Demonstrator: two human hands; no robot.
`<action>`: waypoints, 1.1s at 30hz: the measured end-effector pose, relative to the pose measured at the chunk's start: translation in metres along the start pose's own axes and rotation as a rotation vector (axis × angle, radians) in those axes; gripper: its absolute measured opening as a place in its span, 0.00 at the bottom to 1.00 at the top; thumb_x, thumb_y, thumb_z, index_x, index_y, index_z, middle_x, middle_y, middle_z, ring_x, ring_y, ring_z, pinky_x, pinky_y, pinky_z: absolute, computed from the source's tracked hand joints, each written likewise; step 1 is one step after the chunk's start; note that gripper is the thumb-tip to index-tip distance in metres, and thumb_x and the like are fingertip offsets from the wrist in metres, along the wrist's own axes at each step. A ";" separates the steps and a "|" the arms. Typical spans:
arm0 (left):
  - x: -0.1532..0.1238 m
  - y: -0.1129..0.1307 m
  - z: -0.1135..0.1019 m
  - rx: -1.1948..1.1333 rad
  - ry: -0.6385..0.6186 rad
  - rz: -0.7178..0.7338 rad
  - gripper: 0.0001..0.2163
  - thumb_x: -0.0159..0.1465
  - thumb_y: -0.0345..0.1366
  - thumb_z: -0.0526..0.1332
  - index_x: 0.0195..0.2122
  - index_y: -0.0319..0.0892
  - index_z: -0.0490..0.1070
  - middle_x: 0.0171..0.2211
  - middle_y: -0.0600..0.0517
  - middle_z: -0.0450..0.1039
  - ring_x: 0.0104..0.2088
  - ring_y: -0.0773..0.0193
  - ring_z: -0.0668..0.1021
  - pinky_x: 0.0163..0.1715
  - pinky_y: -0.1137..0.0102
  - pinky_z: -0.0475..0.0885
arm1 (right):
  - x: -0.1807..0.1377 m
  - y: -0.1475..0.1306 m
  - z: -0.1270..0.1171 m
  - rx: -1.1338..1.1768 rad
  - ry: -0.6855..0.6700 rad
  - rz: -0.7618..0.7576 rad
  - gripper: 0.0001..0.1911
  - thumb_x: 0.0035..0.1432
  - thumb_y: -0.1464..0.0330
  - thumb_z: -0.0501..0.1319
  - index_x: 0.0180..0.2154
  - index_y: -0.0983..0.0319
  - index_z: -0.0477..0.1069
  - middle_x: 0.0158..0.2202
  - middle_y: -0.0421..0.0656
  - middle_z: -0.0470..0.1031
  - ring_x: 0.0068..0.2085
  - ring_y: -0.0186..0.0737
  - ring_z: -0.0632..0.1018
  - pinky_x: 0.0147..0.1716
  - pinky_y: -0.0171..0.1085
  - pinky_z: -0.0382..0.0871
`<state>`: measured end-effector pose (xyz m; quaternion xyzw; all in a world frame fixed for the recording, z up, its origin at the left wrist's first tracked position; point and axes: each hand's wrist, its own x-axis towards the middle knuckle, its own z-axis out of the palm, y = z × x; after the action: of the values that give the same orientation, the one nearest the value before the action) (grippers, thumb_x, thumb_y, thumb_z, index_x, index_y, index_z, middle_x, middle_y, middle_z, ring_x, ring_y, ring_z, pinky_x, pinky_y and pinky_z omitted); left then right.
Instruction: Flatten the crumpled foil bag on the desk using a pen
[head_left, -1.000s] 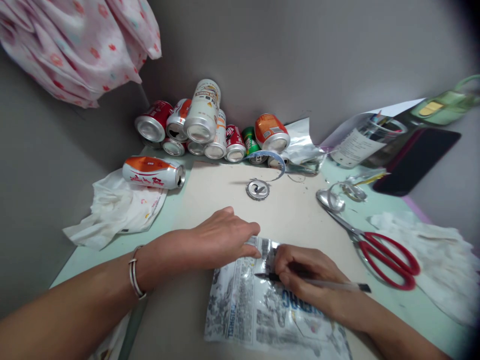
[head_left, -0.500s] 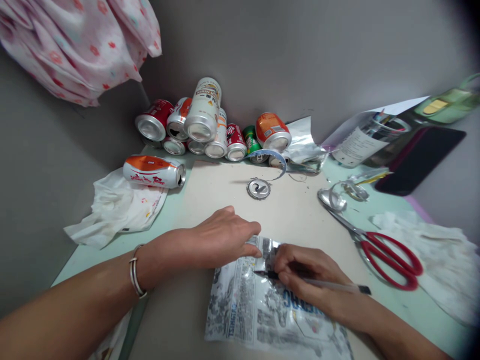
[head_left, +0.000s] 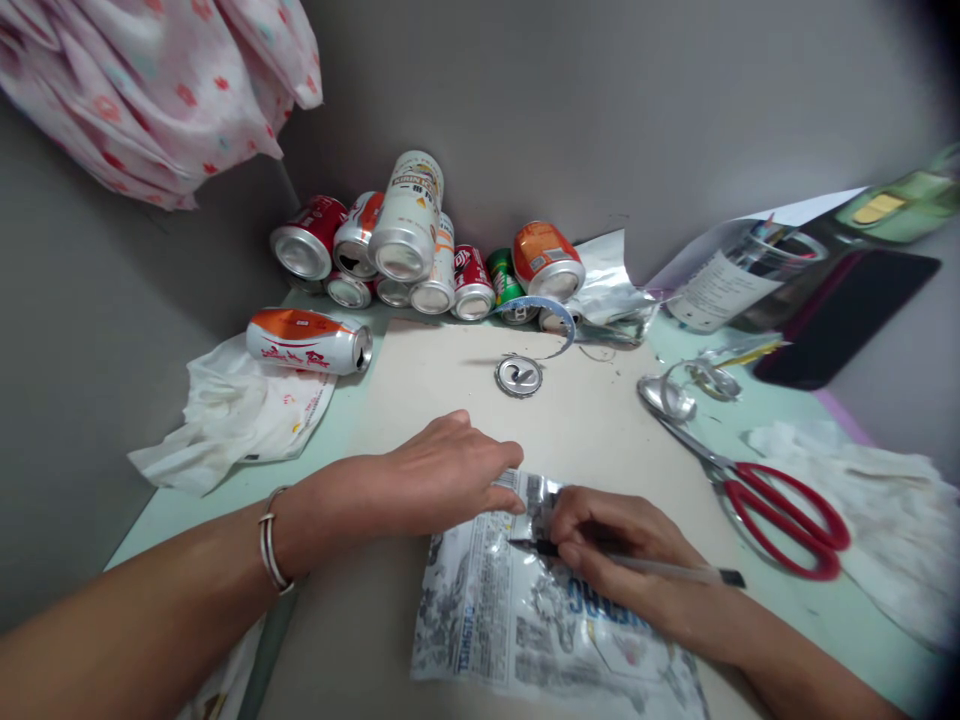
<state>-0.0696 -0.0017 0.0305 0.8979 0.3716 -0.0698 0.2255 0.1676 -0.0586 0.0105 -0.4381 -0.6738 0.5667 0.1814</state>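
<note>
A flattened sheet of printed can metal lies on a beige board near the table's front. My left hand rests palm down on the sheet's upper left corner, fingers together and flat, pressing it. My right hand is closed round a thin pen-like tool, its dark tip touching the sheet's top part just right of my left fingertips. A silver bangle sits on my left wrist.
Several drink cans are piled at the back wall, one orange and white can lying apart. A cut can lid and a metal strip lie beyond the board's middle. Red-handled scissors lie right. White tissue lies left, cloth right.
Almost nothing differs: both hands stay on the sheet, and the view has shifted very slightly.
</note>
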 end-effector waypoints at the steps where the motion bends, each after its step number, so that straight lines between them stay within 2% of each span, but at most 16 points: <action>1: 0.000 0.000 0.000 0.001 -0.001 0.002 0.13 0.73 0.49 0.65 0.40 0.44 0.72 0.33 0.52 0.79 0.39 0.54 0.76 0.39 0.66 0.62 | 0.000 0.000 0.000 -0.004 -0.001 0.001 0.12 0.66 0.62 0.62 0.31 0.60 0.71 0.27 0.38 0.65 0.27 0.35 0.63 0.25 0.34 0.56; 33: 0.001 -0.001 0.002 -0.005 0.011 0.018 0.13 0.73 0.48 0.65 0.39 0.44 0.71 0.33 0.53 0.80 0.38 0.54 0.76 0.39 0.66 0.61 | 0.003 -0.005 0.002 -0.020 0.008 0.044 0.09 0.63 0.63 0.61 0.31 0.60 0.70 0.26 0.37 0.65 0.27 0.34 0.63 0.25 0.34 0.55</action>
<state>-0.0698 -0.0012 0.0284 0.9011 0.3647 -0.0617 0.2262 0.1626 -0.0572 0.0140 -0.4571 -0.6687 0.5621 0.1673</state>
